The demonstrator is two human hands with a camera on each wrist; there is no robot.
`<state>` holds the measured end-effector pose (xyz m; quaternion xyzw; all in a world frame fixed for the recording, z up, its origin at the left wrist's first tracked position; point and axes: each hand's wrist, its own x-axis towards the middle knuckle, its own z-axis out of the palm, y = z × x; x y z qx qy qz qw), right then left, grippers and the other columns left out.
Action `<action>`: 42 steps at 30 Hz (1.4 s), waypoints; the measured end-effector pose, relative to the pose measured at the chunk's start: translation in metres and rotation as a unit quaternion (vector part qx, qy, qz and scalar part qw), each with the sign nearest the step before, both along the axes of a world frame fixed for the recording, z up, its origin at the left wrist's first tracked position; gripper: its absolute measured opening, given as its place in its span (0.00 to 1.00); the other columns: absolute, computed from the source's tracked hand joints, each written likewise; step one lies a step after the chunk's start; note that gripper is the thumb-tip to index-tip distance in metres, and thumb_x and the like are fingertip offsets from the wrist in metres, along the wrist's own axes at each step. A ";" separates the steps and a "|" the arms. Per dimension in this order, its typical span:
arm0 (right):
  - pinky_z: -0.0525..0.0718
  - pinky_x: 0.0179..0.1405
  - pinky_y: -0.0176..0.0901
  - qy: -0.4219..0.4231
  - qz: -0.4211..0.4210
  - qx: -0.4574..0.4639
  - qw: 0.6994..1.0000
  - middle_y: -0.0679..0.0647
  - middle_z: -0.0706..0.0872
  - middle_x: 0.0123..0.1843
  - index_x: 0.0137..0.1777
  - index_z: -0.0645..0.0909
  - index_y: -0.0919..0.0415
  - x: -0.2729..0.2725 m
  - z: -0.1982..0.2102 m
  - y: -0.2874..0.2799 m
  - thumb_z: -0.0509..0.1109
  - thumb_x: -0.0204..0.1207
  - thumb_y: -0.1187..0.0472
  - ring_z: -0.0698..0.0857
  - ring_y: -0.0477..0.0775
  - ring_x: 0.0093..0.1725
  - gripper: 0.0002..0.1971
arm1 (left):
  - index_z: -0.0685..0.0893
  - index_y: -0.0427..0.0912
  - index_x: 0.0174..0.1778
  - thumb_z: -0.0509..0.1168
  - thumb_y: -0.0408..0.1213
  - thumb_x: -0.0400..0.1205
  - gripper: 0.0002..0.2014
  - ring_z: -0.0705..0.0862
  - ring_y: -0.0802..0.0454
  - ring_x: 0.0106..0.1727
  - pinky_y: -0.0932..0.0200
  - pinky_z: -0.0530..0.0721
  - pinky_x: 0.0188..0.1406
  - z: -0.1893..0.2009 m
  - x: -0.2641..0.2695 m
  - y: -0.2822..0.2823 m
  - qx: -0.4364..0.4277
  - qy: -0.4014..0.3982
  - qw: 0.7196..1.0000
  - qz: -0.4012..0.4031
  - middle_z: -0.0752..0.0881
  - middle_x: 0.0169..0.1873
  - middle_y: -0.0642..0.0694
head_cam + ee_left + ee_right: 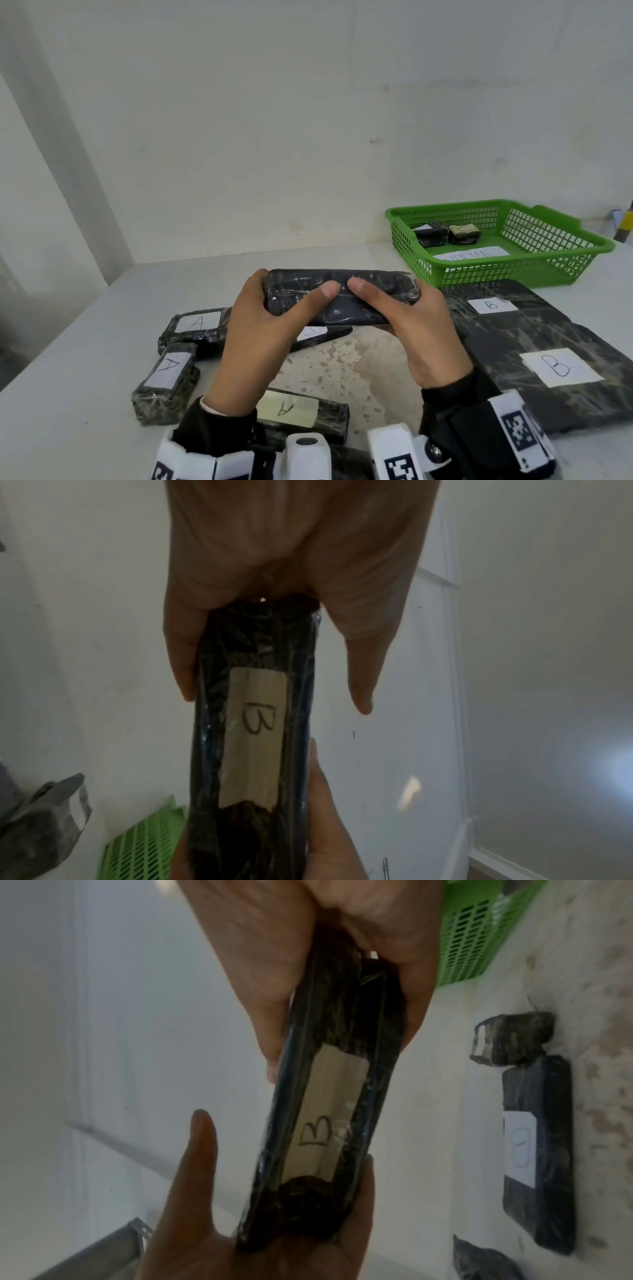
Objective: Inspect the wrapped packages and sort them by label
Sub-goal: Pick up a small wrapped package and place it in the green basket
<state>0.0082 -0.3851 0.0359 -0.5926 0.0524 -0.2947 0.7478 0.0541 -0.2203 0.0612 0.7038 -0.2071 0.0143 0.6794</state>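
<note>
Black plastic film, glossy and creased, covers the long flat package (342, 296) held mid-frame in the head view, raised above the white speckled tabletop (346, 359). The left hand (255, 329) and right hand (419, 325) each curl round one end, thumbs pressed on the near face. Its paper label marked B (255, 734) faces away from the head camera and shows only in the wrist views. It looks light and fairly stiff, and the film probably slippery, so gripping the ends seems sound. Further right lie B-labelled dark flat packages (534, 359); A-labelled wrapped blocks (168, 387) sit lower left; the green mesh basket (579, 253) stands far right.
</note>
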 end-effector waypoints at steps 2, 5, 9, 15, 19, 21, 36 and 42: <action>0.89 0.56 0.62 0.002 -0.012 -0.008 1.000 0.59 0.94 0.43 0.42 0.90 0.61 0.001 -0.002 -0.001 0.84 0.55 0.56 0.93 0.61 0.47 0.15 | 0.86 0.44 0.53 0.82 0.51 0.68 0.23 0.92 0.52 0.50 0.46 0.88 0.57 -0.003 0.004 -0.001 -0.002 0.010 1.000 0.005 0.93 0.46 0.49; 0.89 0.57 0.59 0.006 -0.016 -0.018 1.000 0.57 0.94 0.45 0.46 0.89 0.62 0.002 -0.004 -0.002 0.85 0.56 0.54 0.93 0.58 0.48 0.19 | 0.85 0.41 0.52 0.77 0.37 0.75 0.12 0.92 0.49 0.50 0.40 0.87 0.60 -0.010 0.011 -0.002 -0.016 0.012 1.000 0.018 0.93 0.45 0.46; 0.83 0.66 0.60 0.017 0.061 -0.012 0.998 0.60 0.92 0.55 0.57 0.85 0.64 0.003 -0.003 -0.009 0.85 0.57 0.52 0.90 0.61 0.58 0.29 | 0.86 0.41 0.51 0.76 0.35 0.75 0.10 0.92 0.47 0.49 0.42 0.87 0.58 -0.010 0.014 0.000 -0.055 0.019 0.998 0.019 0.93 0.44 0.46; 0.83 0.68 0.53 0.028 0.051 -0.054 0.997 0.55 0.92 0.56 0.59 0.84 0.61 0.002 -0.003 -0.016 0.81 0.62 0.56 0.89 0.55 0.60 0.25 | 0.83 0.37 0.58 0.74 0.35 0.75 0.16 0.92 0.46 0.53 0.51 0.87 0.56 -0.011 0.018 0.002 -0.068 0.069 0.994 -0.042 0.93 0.49 0.43; 0.83 0.67 0.52 0.005 0.110 -0.005 0.994 0.59 0.91 0.58 0.61 0.83 0.65 0.004 0.001 -0.021 0.82 0.70 0.56 0.89 0.55 0.60 0.22 | 0.83 0.35 0.61 0.69 0.31 0.80 0.14 0.92 0.46 0.52 0.52 0.89 0.56 -0.011 0.021 0.003 -0.082 0.082 0.992 -0.054 0.93 0.51 0.40; 0.87 0.62 0.45 -0.016 0.136 0.038 0.990 0.57 0.92 0.54 0.58 0.84 0.65 0.003 0.003 -0.023 0.78 0.72 0.57 0.89 0.52 0.55 0.17 | 0.83 0.34 0.62 0.70 0.34 0.78 0.17 0.92 0.47 0.54 0.50 0.89 0.57 -0.010 0.022 0.004 -0.091 0.087 0.990 -0.069 0.92 0.52 0.39; 0.83 0.67 0.50 0.040 0.103 -0.004 0.994 0.45 0.91 0.56 0.61 0.82 0.50 0.003 0.000 -0.020 0.66 0.72 0.47 0.88 0.45 0.59 0.18 | 0.83 0.38 0.62 0.74 0.51 0.76 0.25 0.88 0.44 0.63 0.38 0.80 0.71 -0.004 0.018 0.006 -0.091 0.047 0.993 -0.051 0.90 0.58 0.40; 0.91 0.44 0.44 0.065 0.135 0.049 0.987 0.61 0.91 0.56 0.60 0.83 0.60 0.005 0.000 -0.020 0.70 0.70 0.52 0.91 0.60 0.49 0.20 | 0.85 0.63 0.56 0.73 0.64 0.69 0.21 0.82 0.47 0.70 0.40 0.73 0.77 -0.009 0.026 0.012 -0.067 0.021 0.997 -0.018 0.77 0.71 0.45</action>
